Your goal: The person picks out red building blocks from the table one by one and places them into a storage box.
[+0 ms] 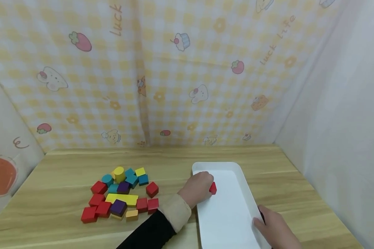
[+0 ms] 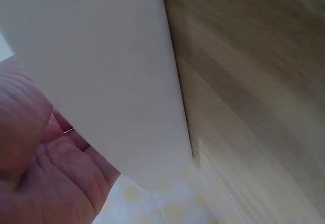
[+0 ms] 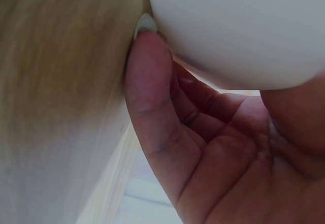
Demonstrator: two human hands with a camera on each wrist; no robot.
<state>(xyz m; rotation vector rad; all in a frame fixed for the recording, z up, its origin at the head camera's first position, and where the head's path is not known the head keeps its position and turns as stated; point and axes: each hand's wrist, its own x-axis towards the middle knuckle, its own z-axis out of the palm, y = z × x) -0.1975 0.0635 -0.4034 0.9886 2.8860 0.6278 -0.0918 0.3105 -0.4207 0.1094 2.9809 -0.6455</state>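
Observation:
In the head view my left hand (image 1: 197, 189) reaches over the left rim of a white rectangular tray (image 1: 225, 214), its fingers curled round a red block (image 1: 213, 188). Part of the block shows past the fingers; in the left wrist view the tray's outer wall (image 2: 101, 82) hides it and the fingertips. My right hand (image 1: 276, 226) grips the tray's right side, thumb over the rim. From the right wrist, bent fingers (image 3: 150, 76) show against the tray's outside (image 3: 244, 36), low near the tabletop.
Left of the tray lies a loose group of blocks: several red cubes (image 1: 89, 214), a long yellow block (image 1: 123, 199), purple cubes (image 1: 118, 208), blue pieces (image 1: 132, 180) and a yellow cylinder (image 1: 119, 174). Patterned cloth (image 1: 174, 76) hangs behind the wooden table (image 1: 171, 157).

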